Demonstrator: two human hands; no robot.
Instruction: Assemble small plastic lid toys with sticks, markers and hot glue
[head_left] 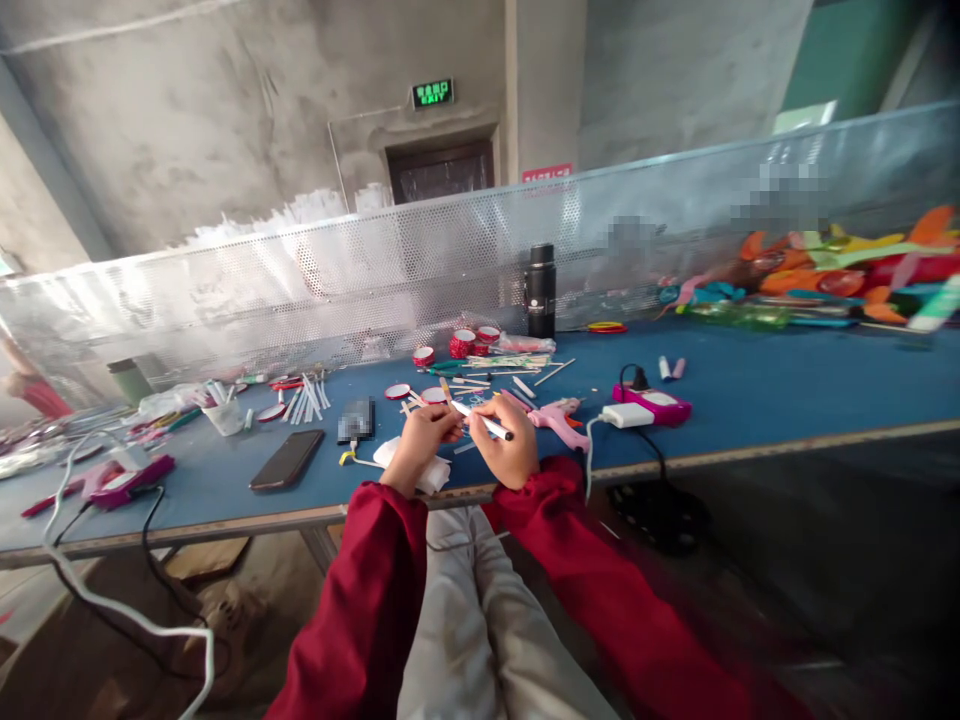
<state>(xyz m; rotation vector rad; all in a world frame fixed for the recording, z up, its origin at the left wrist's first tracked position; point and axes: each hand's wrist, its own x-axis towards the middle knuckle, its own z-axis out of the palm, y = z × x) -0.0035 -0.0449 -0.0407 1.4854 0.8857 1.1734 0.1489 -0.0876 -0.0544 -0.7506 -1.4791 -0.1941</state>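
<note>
My right hand (510, 445) grips a white marker (491, 426) with a black end, held slantwise with its tip toward my other hand. Pinched in the fingers of my left hand (426, 437) is a small flat stick (445, 390), which looks like a wooden craft stick; its lower part is hidden by the fingers. The two hands nearly touch above the table's front edge. Right of them lies a pink glue gun (559, 420). A crumpled white tissue (420, 466) is beneath my left wrist.
On the blue table (750, 385) are a phone (287, 461), a power bank (355, 420), a magenta power strip (660, 405), red tape rolls (463, 343), and a black bottle (541, 290). A white cup of markers (223, 412) stands left. Colourful balloon-like pieces (825, 275) lie far right.
</note>
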